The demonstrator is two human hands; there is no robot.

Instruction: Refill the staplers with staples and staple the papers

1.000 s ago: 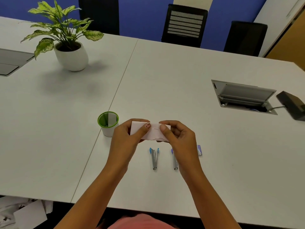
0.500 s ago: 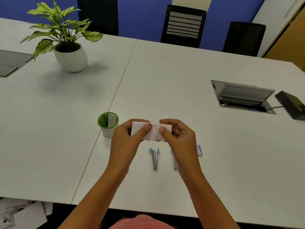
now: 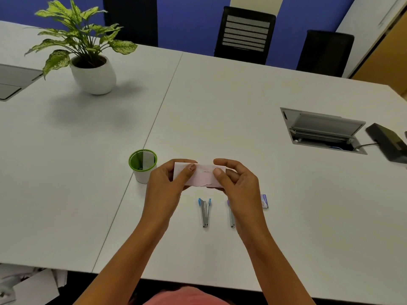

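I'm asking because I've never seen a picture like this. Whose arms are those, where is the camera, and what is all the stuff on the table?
No machine here. A person wears a camera on their head, so you look down at their own arms. The left hand and the right hand pinch a small white paper above the table. On the table lie the left stapler, in plain sight, and the right stapler, partly hidden by the right hand. Beside them is a small box, probably staples. A cup with a green rim stands to the left, a potted plant farther off.
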